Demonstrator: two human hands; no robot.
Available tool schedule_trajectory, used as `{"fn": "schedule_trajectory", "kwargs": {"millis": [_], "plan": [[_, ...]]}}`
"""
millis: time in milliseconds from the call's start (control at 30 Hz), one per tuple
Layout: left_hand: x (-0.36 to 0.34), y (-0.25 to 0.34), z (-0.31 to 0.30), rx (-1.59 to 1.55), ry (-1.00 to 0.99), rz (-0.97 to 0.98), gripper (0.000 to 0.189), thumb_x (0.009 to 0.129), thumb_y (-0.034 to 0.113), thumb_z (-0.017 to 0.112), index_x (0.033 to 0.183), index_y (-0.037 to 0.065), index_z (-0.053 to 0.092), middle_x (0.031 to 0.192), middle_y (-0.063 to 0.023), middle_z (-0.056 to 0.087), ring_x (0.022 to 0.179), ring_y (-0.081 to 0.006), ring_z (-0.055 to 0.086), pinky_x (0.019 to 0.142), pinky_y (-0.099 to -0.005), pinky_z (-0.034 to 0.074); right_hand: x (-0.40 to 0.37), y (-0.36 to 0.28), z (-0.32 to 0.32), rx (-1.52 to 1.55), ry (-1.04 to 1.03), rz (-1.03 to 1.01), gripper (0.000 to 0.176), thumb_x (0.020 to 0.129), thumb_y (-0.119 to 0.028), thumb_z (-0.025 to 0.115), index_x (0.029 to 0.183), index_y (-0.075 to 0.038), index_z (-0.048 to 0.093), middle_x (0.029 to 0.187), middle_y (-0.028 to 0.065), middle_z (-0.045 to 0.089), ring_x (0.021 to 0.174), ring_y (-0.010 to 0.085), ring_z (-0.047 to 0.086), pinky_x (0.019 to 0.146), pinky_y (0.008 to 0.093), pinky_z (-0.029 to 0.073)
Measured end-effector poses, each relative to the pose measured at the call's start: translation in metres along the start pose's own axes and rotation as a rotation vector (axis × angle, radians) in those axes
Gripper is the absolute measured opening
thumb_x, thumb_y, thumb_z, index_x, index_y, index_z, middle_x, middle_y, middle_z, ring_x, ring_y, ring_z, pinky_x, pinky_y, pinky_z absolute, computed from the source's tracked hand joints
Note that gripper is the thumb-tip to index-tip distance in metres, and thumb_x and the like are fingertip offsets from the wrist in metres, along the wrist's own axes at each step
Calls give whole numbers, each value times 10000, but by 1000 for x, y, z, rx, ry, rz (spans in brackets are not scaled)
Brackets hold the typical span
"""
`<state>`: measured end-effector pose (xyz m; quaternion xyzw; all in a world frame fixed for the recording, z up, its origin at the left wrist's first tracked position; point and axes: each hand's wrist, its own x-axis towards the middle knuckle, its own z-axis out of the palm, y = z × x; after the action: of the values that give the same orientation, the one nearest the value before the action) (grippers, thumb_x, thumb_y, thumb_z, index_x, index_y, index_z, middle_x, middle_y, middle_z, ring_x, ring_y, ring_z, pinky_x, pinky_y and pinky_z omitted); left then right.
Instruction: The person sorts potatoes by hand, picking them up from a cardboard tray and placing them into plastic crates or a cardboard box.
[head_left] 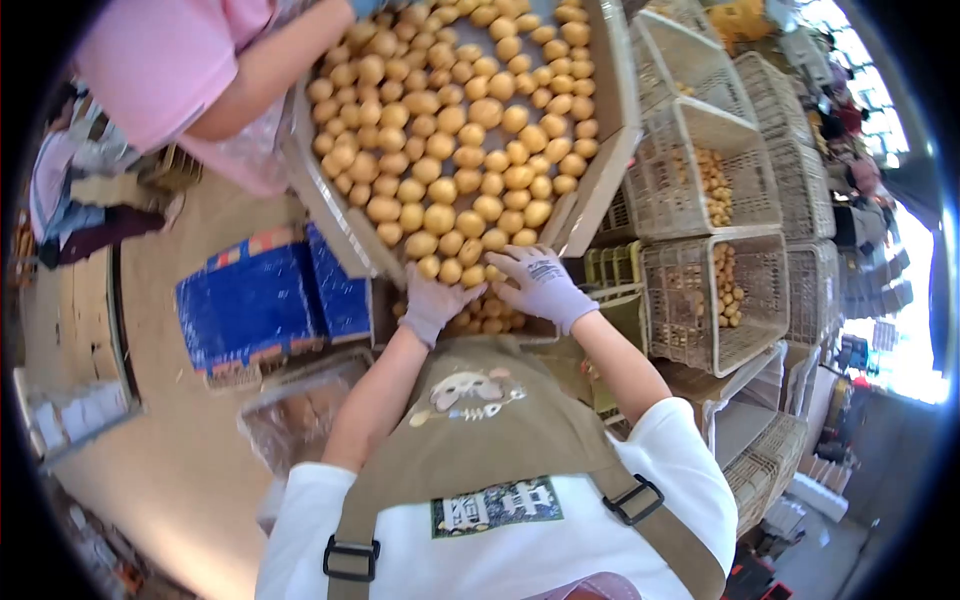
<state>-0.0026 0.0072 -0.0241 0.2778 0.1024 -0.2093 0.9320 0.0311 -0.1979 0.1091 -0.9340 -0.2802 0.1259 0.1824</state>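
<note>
Many round yellow-brown potatoes point(455, 130) lie across a metal-edged sorting table point(598, 190) that narrows toward my body. At its near end, my left hand point(433, 302), in a pale glove, rests beside the nearest potatoes. My right hand point(540, 285), gloved too, has its fingers spread over the potatoes at the right of the narrow end. More potatoes point(490, 316) lie lower down, between and below my hands, in a container against my apron.
A co-worker in pink point(165, 70) reaches over the table's far left. Blue-covered crates point(245, 305) stand at left. Plastic crates point(715, 300), some holding potatoes, are stacked at right. Another person point(75, 195) is at the far left.
</note>
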Motion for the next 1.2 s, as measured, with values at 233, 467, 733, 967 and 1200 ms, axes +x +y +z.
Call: {"fn": "schedule_trajectory", "kwargs": {"millis": [233, 467, 733, 967, 1200], "plan": [[-7, 2, -11, -32, 271, -267, 727, 931, 632, 443, 1497, 185, 349, 1534, -36, 389, 1423, -216, 313, 1185, -574, 163, 20, 8, 28, -139, 68, 56, 376, 826, -292, 645, 1169, -139, 642, 1242, 154, 576, 1157, 339, 553, 1022, 505, 387], [-4, 31, 33, -638, 504, -225, 812, 924, 696, 379, 1535, 178, 242, 1609, -120, 228, 1468, -378, 232, 1138, -697, 177, 47, -3, 2, -71, -174, 158, 601, 864, -454, 610, 1433, -282, 520, 1555, 192, 351, 1450, 373, 304, 1161, 540, 238], [-8, 26, 26, -546, 306, -188, 740, 941, 653, 368, 1531, 216, 275, 1597, -68, 290, 1462, -374, 267, 1105, -724, 191, 46, 0, 15, -291, -246, 183, 765, 827, -554, 638, 1518, -404, 348, 1581, 223, 283, 1483, 476, 113, 1190, 602, 41], [-5, 30, 22, -620, 192, -195, 752, 942, 682, 307, 1521, 203, 301, 1584, -76, 318, 1448, -377, 291, 1105, -689, 214, 45, 5, 9, -254, -292, 144, 684, 848, -525, 614, 1486, -375, 420, 1563, 175, 345, 1479, 459, 158, 1198, 593, 84], [4, -17, -29, -24, 374, -143, 599, 931, 566, 475, 1426, 235, 413, 1464, -14, 446, 1373, -251, 355, 1147, -578, 204, 57, 25, 13, -434, 96, 117, 528, 880, -413, 580, 1371, -221, 573, 1433, 131, 513, 1260, 418, 503, 1074, 516, 374]]}}
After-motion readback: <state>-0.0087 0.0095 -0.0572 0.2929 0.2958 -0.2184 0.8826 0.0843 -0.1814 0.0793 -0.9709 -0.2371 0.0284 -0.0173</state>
